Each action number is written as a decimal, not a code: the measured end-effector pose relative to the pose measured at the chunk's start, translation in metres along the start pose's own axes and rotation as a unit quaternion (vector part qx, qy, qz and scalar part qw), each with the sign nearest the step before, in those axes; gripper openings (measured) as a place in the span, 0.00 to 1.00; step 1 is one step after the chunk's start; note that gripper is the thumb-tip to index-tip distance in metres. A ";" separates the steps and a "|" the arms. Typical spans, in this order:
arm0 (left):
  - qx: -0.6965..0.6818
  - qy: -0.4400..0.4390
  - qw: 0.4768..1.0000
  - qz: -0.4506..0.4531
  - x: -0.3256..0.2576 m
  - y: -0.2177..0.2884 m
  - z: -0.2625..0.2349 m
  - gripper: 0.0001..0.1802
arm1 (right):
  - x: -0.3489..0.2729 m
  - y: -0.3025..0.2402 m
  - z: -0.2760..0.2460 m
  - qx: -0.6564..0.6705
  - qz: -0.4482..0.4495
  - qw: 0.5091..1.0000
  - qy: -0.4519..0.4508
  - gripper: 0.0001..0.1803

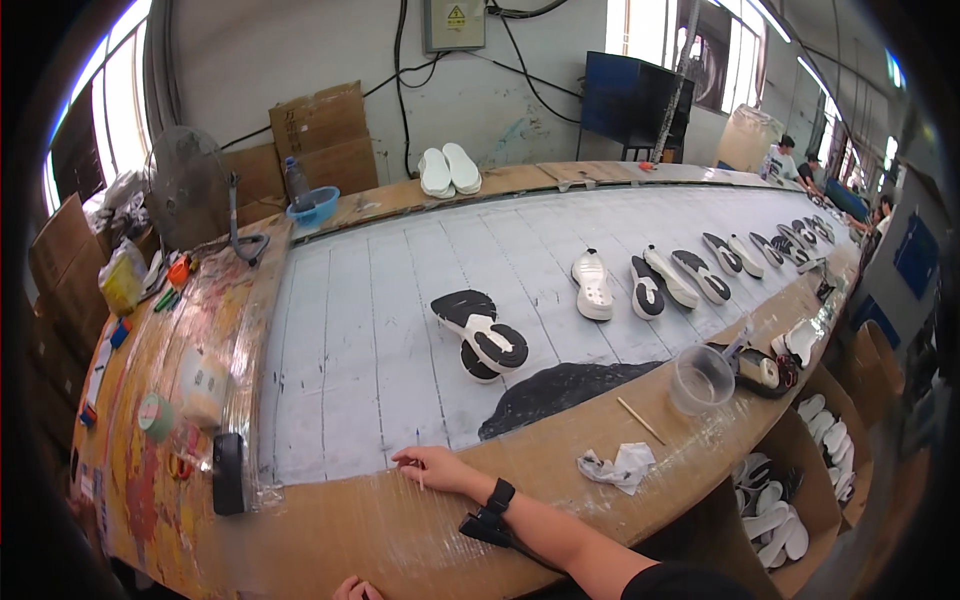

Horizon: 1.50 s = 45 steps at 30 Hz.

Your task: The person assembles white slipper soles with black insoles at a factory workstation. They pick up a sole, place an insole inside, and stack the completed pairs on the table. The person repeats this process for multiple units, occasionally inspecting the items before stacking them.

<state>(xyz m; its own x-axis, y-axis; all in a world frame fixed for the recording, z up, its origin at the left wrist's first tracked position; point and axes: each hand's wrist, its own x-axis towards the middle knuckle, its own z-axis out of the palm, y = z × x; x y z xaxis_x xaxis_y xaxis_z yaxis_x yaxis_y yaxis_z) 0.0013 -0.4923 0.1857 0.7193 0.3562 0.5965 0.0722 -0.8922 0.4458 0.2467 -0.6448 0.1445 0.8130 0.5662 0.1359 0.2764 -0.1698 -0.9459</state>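
Note:
My right hand [432, 468] rests at the near edge of the white conveyor belt [330, 370], black straps round its wrist. Its fingers are closed round a thin pen-like stick [418, 436], whose dark bluish end points toward the belt. Only part of my left hand [352, 589] shows at the lower edge; its fingers look curled, and what they may hold is hidden. Beyond my right hand, a black-and-white shoe sole [490, 335] lies partly on top of another sole [476, 364]. Both are apart from my hands.
Several soles [647, 287] line the belt to the right. A clear plastic tub [702, 380], wooden stick [640, 420] and crumpled tissue [618, 468] lie on the cardboard-covered near edge. White soles [449, 172] stand at the far edge. Boxes of soles [775, 525] are lower right; a fan [190, 185] stands left.

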 end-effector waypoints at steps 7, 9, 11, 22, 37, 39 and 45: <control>0.000 0.002 1.000 0.006 -0.002 0.005 0.001 0.04 | -0.007 -0.004 -0.001 -0.042 -0.014 0.999 0.010 0.15; 0.000 0.009 1.000 0.008 -0.001 0.005 0.001 0.04 | -0.009 -0.006 -0.002 -0.044 -0.023 0.999 0.017 0.14; -0.002 0.014 1.000 0.008 -0.003 0.005 0.005 0.04 | -0.012 -0.007 -0.003 -0.038 -0.036 0.998 0.035 0.14; -0.003 0.002 1.000 -0.017 -0.007 0.019 0.006 0.04 | -0.018 -0.013 -0.011 -0.069 -0.016 0.997 0.005 0.12; 0.010 0.000 1.000 -0.013 -0.007 0.028 0.004 0.05 | -0.025 -0.016 -0.018 -0.038 -0.047 0.998 0.026 0.12; 0.011 0.001 1.000 -0.013 -0.007 0.029 0.004 0.06 | -0.026 -0.019 -0.020 -0.041 -0.044 0.998 0.026 0.12; 0.009 0.005 1.000 -0.011 -0.005 0.037 0.001 0.05 | -0.028 -0.020 -0.023 -0.059 -0.031 0.998 0.018 0.12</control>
<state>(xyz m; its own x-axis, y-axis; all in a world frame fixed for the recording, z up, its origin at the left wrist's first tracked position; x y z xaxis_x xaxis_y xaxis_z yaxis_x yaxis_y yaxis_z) 0.0010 -0.5271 0.1989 0.7098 0.3789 0.5939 0.1003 -0.8888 0.4472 0.2306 -0.6757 0.1665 0.8101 0.5490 0.2059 0.3835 -0.2303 -0.8944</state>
